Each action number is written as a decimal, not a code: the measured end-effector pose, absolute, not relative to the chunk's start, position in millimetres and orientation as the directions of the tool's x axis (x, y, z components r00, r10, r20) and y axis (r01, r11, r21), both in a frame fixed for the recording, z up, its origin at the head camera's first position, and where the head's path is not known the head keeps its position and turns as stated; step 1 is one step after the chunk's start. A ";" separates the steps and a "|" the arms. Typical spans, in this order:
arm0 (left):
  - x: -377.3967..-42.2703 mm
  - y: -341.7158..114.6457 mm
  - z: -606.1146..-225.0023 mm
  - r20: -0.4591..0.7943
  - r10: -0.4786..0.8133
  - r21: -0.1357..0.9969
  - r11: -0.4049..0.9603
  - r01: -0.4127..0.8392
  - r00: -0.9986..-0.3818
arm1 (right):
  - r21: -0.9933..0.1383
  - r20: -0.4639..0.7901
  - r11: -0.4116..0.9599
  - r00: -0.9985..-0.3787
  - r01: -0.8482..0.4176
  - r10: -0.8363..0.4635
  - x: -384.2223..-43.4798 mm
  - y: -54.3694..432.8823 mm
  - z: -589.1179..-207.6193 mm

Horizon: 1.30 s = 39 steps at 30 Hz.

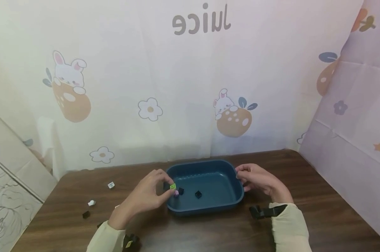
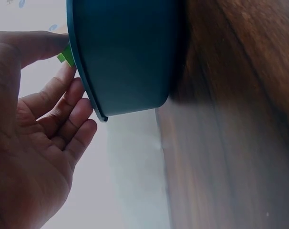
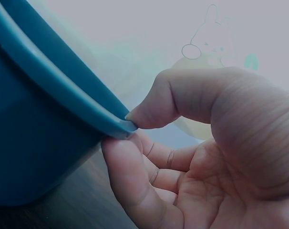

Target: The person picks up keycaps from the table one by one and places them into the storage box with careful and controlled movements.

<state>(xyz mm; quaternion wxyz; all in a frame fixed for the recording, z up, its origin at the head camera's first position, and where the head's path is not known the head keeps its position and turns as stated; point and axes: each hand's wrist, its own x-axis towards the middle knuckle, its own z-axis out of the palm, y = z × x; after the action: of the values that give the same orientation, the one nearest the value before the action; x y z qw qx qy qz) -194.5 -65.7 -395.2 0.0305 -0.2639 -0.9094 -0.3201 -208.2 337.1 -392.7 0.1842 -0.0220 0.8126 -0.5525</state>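
Note:
A dark blue rectangular tub [image 1: 205, 209] stands on the brown wooden table. My left hand [image 1: 147, 191] pinches a small green block-like piece [image 1: 173, 186] between thumb and index finger, above the tub's left rim. The left wrist view shows this green piece [image 2: 67, 56] partly hidden behind the rim. Inside the tub lie a pink piece [image 1: 176, 193], a black piece [image 1: 181, 191] and another black piece [image 1: 198, 194]. My right hand [image 1: 260, 179] grips the tub's right rim; in the right wrist view, thumb and index finger pinch the rim [image 3: 99, 114].
Left of the tub, a white piece with a printed face [image 1: 111, 184], a plain white piece [image 1: 91, 202] and a black piece [image 1: 86, 214] lie on the table [image 1: 209, 234]. Others are partly hidden by my left forearm. A patterned curtain [image 1: 183, 70] hangs behind the table.

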 end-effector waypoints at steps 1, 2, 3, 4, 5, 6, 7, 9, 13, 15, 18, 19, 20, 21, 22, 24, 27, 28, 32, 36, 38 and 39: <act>-194.6 -64.9 -395.5 0.225 0.461 0.569 0.653 0.500 -0.858 | -0.906 -0.277 0.389 -0.931 0.170 -0.238 -208.1 337.2 -393.3; -194.7 -64.1 -395.9 0.226 0.463 0.572 0.649 0.501 -0.857 | -0.905 -0.280 0.386 -0.931 0.176 -0.234 -207.9 337.1 -393.4; -194.8 -63.2 -396.2 0.227 0.466 0.569 0.649 0.505 -0.855 | -0.906 -0.280 0.386 -0.931 0.176 -0.235 -207.9 337.1 -393.8; -195.0 -62.4 -396.6 0.228 0.469 0.568 0.647 0.508 -0.853 | -0.906 -0.280 0.385 -0.931 0.175 -0.235 -207.9 336.9 -393.9; -195.2 -61.7 -396.9 0.230 0.472 0.567 0.645 0.512 -0.851 | -0.907 -0.278 0.385 -0.931 0.173 -0.237 -207.9 336.9 -393.9; -195.4 -60.9 -397.2 0.233 0.476 0.566 0.643 0.516 -0.848 | -0.908 -0.278 0.382 -0.931 0.173 -0.238 -207.9 336.8 -393.9; -195.7 -60.3 -397.6 0.232 0.477 0.565 0.643 0.517 -0.848 | -0.909 -0.277 0.380 -0.931 0.173 -0.239 -208.0 336.7 -393.8; -196.1 -58.9 -397.8 0.228 0.478 0.564 0.646 0.515 -0.849 | -0.911 -0.271 0.379 -0.930 0.165 -0.247 -208.0 336.7 -393.7; -197.2 -56.3 -397.9 0.226 0.476 0.567 0.646 0.512 -0.850 | -0.911 -0.272 0.378 -0.931 0.167 -0.244 -207.8 336.4 -393.1; -197.7 -54.7 -397.6 0.231 0.479 0.565 0.643 0.517 -0.847 | -0.910 -0.273 0.379 -0.931 0.168 -0.241 -207.6 336.6 -393.0; -198.4 -52.4 -397.5 0.234 0.484 0.563 0.640 0.523 -0.843 | -0.909 -0.272 0.382 -0.933 0.169 -0.235 -207.4 337.0 -392.9; -198.5 -51.8 -397.4 0.234 0.485 0.562 0.640 0.524 -0.843 | -0.908 -0.272 0.382 -0.934 0.170 -0.233 -207.3 337.0 -392.8; -198.8 -51.2 -397.5 0.234 0.486 0.559 0.641 0.526 -0.842 | -0.909 -0.272 0.381 -0.934 0.170 -0.232 -207.2 336.8 -392.7; -199.0 -50.8 -397.4 0.234 0.489 0.558 0.640 0.528 -0.841 | -0.909 -0.272 0.381 -0.934 0.170 -0.232 -207.1 336.6 -392.6; -199.4 -50.4 -397.6 0.235 0.490 0.555 0.641 0.530 -0.839 | -0.910 -0.272 0.379 -0.934 0.170 -0.234 -207.0 336.3 -392.5; -199.9 -49.6 -397.4 0.239 0.495 0.550 0.640 0.537 -0.835 | -0.911 -0.271 0.377 -0.933 0.169 -0.238 -206.9 336.0 -392.2; -201.4 -48.8 -397.9 0.244 0.508 0.541 0.636 0.551 -0.826 | -0.911 -0.270 0.376 -0.933 0.169 -0.236 -207.1 336.1 -392.4; -201.9 -48.4 -398.2 0.245 0.512 0.538 0.634 0.555 -0.823 | -0.910 -0.269 0.378 -0.934 0.168 -0.234 -207.1 336.5 -392.5; -203.1 -47.5 -399.2 0.244 0.517 0.544 0.628 0.557 -0.821 | -0.908 -0.263 0.386 -0.938 0.162 -0.227 -207.1 337.4 -392.7; -202.9 -47.2 -399.4 0.237 0.510 0.550 0.631 0.547 -0.827 | -0.911 -0.263 0.379 -0.935 0.160 -0.238 -207.6 336.6 -392.7; -203.1 -46.6 -399.8 0.234 0.511 0.552 0.631 0.546 -0.827 | -0.912 -0.263 0.377 -0.934 0.160 -0.241 -207.5 336.0 -392.6; -203.3 -46.3 -400.0 0.233 0.511 0.553 0.631 0.545 -0.828 | -0.913 -0.263 0.376 -0.933 0.159 -0.244 -207.5 335.6 -392.4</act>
<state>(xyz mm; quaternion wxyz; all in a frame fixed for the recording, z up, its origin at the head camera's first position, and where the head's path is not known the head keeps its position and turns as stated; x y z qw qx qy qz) -203.3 -46.3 -400.0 0.0271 -0.2923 -0.9026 -0.3148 -207.5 335.6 -392.4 0.1806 -0.0260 0.8097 -0.5578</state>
